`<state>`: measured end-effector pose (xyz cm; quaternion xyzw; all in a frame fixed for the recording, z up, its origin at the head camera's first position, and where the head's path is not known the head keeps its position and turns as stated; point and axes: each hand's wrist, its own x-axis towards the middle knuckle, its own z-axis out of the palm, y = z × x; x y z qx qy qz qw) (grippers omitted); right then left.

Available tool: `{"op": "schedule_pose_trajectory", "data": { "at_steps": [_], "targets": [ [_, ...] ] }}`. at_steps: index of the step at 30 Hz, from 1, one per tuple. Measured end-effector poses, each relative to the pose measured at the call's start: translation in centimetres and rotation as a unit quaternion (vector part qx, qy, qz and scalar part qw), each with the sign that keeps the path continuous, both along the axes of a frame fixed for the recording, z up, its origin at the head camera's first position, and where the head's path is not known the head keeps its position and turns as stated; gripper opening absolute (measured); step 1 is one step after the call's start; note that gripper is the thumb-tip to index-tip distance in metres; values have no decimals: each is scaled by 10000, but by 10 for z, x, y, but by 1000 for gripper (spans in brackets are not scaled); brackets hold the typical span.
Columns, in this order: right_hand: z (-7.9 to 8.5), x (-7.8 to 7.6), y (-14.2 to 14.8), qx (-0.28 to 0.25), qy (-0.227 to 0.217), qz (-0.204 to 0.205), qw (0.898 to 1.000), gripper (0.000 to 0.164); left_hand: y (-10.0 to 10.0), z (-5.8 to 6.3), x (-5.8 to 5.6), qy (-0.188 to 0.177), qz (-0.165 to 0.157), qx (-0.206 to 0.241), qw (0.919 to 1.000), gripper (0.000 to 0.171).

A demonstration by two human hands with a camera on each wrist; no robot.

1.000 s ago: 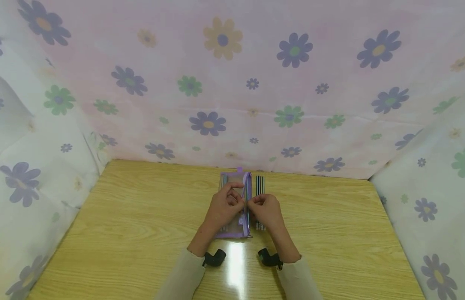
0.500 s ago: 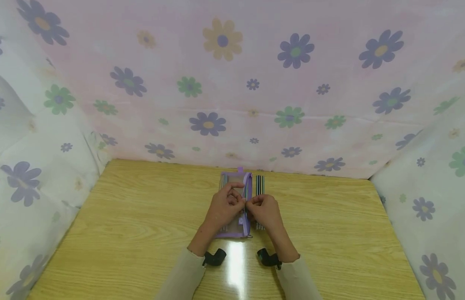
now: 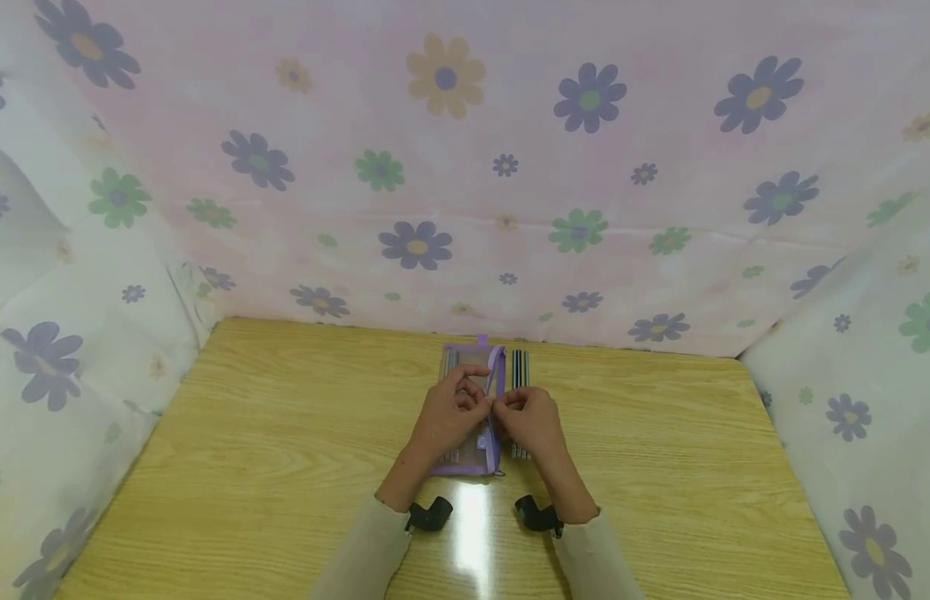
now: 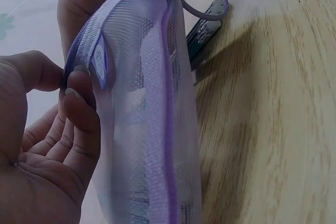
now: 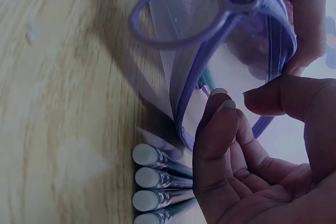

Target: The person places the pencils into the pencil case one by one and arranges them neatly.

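A lilac mesh zip pouch (image 3: 465, 470) lies upright on the table, its zipped side parted. My left hand (image 3: 452, 417) pinches the zipper edge (image 4: 79, 59) between thumb and fingertips, lifting it. At the mouth is my right hand (image 3: 534, 421); in the right wrist view its thumb and fingertips stand apart, fingers bent, with nothing between them. Behind those fingertips a teal pencil (image 5: 206, 77) shows inside the mouth. More pencils (image 3: 449, 363) show through the mesh on the left. Beside the pouch, under the right hand, lies a row of dark pencils (image 3: 520, 367) with white erasers (image 5: 146, 155).
A lilac ring (image 5: 135, 23) hangs from the pouch's near corner. The wooden table (image 3: 285, 433) stretches around both arms, with a flowered cloth (image 3: 495, 196) along its back and sides. Black wrist-camera mounts (image 3: 431, 515) jut out at the wrists.
The teal pencil between the hands at the pouch's mouth has slid inside, out of sight in the head view. The pouch's zipped edge has shifted slightly right; both hands have barely moved.
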<state>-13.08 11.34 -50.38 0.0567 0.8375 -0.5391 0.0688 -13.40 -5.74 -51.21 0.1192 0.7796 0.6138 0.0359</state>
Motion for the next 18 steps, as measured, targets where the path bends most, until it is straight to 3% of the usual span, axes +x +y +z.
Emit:
{"op": "schedule_pose_trajectory", "data": {
  "at_steps": [11, 18],
  "targets": [
    [1, -1, 9, 267, 49, -233, 9994, 13, 0, -1, 1, 9, 42, -9, 10000, 40],
    [-1, -1, 16, 683, 340, -204, 9969, 9, 0, -1, 2, 61, 26, -20, 10000, 39]
  ]
}}
